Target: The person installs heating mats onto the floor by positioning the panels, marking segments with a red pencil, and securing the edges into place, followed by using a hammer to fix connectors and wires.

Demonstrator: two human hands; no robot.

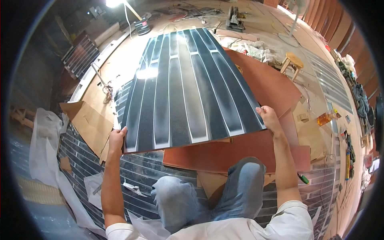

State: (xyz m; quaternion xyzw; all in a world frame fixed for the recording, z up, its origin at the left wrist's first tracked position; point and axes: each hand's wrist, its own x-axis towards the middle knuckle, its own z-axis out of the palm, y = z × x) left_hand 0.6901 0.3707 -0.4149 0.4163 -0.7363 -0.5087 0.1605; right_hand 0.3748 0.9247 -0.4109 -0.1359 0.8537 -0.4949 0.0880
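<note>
Dark striped surfacing spreads underfoot, and above it one panel is held up just beyond the person's two bent knees. Left hand and right hand each grip one of its opposite sides near the close end, thumbs uppermost, presumably to share the weight evenly; whether the far end rests on anything, I can't quite tell. At least two reddish boards show, beneath and to the right. Farther out are one stool, one bottle and one lit lamp.
</note>
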